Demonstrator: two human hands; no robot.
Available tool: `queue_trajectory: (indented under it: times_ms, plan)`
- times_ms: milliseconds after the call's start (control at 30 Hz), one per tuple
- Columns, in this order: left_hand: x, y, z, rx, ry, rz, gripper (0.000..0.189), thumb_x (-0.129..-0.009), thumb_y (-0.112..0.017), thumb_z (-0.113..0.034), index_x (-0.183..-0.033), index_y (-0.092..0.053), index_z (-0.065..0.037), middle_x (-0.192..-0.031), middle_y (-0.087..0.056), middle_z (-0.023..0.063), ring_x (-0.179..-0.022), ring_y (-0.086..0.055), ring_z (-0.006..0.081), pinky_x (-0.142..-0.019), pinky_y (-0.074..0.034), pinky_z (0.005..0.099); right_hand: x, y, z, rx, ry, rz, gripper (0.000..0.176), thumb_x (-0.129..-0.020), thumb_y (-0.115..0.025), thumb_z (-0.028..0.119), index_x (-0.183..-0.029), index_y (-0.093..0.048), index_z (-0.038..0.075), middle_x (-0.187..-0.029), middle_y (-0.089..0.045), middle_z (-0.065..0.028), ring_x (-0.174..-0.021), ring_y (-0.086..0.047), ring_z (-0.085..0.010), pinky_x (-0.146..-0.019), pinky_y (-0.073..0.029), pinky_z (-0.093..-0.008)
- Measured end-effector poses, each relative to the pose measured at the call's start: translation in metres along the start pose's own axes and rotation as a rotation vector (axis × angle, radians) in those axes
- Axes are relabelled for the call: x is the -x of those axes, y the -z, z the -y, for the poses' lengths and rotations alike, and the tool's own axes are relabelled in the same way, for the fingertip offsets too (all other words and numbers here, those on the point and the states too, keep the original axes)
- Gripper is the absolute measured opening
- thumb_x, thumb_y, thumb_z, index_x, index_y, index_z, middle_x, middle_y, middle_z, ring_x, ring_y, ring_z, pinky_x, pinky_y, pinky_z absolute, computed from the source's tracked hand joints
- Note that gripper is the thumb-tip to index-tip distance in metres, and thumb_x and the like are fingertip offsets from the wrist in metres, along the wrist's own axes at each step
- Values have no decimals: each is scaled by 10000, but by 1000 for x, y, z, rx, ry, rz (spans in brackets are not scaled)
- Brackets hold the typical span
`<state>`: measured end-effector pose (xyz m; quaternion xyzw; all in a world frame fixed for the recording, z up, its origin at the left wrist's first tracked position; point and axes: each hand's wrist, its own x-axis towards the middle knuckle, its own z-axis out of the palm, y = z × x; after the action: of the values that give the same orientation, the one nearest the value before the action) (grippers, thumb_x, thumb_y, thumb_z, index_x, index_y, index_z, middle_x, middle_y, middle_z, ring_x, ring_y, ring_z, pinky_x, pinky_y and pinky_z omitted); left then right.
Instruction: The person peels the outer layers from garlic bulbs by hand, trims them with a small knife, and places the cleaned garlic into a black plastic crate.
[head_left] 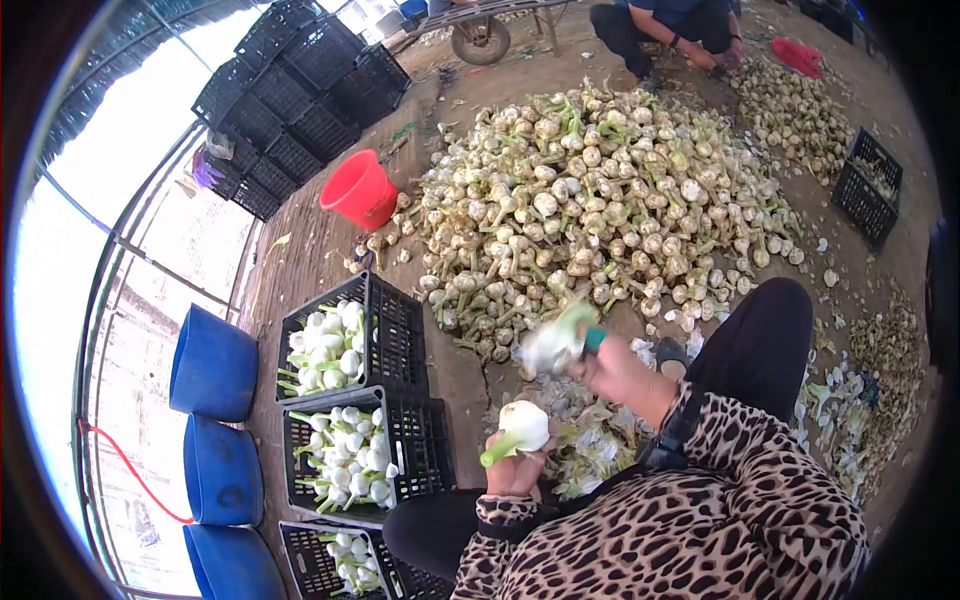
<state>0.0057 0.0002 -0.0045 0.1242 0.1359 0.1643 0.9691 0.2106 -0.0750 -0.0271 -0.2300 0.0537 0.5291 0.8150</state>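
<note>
The left hand (515,470) is closing round the green stalk of a white bulb (524,424), fingers wrapped snugly, holding it upright just above the lap. The right hand (612,368) is raised a little higher and farther out, clenched on something with a teal handle (595,338). A pale smear of skin and leaf (550,345) is blurring at its tip, and I cannot tell what the tool is.

To my eye this is the stripping of outer layers. It would go best with the stalk gripped low, so the bulb is not wobbling, and with each pull running away from the holding fingers.

Peelings (590,440) are lying in a loose drift between the knees. To the left, black crates (405,345) are standing in a row, each holding clean white bulbs. Ahead, a broad heap of unstripped bulbs (600,190) is covering the ground, with a red bucket (358,188) beside it. Another person (665,25) is crouching at the far edge.
</note>
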Motion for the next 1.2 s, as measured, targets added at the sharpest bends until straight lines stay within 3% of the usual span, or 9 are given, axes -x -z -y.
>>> queue_trajectory:
  times_ms: [100,200,300,433,800,933,1133,1167,1200]
  plan:
    - [6,-4,0,-146,-53,-26,521,-818,-617,-298,-1252,-455,-59,-1136,-575,132,-967,-590,296,-737,-503,394,-14,28,38,1711,81,-120,284,-844,-634,251,-1024,-575,40,-880,-651,-126,-747,-633,-261,-626,-513,-402]
    - [6,14,3,-303,-180,-224,488,-884,-555,-367,-1236,-468,-41,-1144,-571,142,-939,-580,287,-735,-482,370,32,2,23,2439,-52,206,261,-842,-610,195,-1045,-566,38,-858,-649,-145,-712,-620,-313,-638,-492,-427]
    - [1,11,0,-397,-195,-290,448,-932,-483,-388,-1246,-462,-70,-1159,-565,97,-1001,-552,244,-799,-447,358,50,-30,9,1577,433,380,243,-812,-598,145,-1022,-559,28,-890,-637,-138,-765,-611,-332,-670,-479,-418]
    - [-2,-11,6,-494,-160,-285,429,-984,-353,-394,-1268,-445,-86,-1180,-552,72,-1051,-535,223,-864,-430,363,52,-47,-11,1617,599,461,234,-766,-611,127,-973,-558,33,-896,-577,-137,-861,-572,-344,-720,-468,-397]
    - [5,-22,-2,-526,-237,-42,729,-749,-536,-65,-1403,-215,-39,-1341,-380,135,-1261,-377,286,-1076,-280,425,45,-40,-13,1867,760,526,216,-680,-581,59,-890,-532,46,-808,-556,-95,-792,-586,-309,-661,-479,-399]
    - [5,-19,0,-506,-216,-270,656,-778,-533,-69,-1380,-275,-30,-1308,-423,137,-1221,-424,271,-1035,-337,399,51,-46,-13,1907,868,532,249,-666,-589,60,-907,-529,47,-813,-559,-86,-792,-591,-295,-655,-490,-391]
    - [7,-8,-3,-525,-74,-178,608,-785,-534,-135,-1333,-328,30,-1207,-520,152,-1129,-510,265,-997,-379,388,41,-43,-6,1986,901,420,259,-684,-576,63,-938,-528,50,-844,-568,-89,-812,-597,-280,-637,-501,-380]
    - [7,2,-2,-600,-43,-195,647,-769,-618,-286,-1295,-384,10,-1121,-570,131,-928,-601,249,-731,-508,344,36,-41,-3,2043,873,375,247,-691,-574,66,-934,-535,50,-846,-574,-92,-811,-600,-282,-636,-502,-382]
    - [9,-1,-1,-593,-31,-173,654,-756,-636,-294,-1284,-393,7,-1101,-574,128,-909,-602,246,-703,-502,337,31,-37,1,2099,843,329,235,-698,-571,68,-930,-541,50,-848,-581,-96,-810,-602,-285,-636,-504,-384]
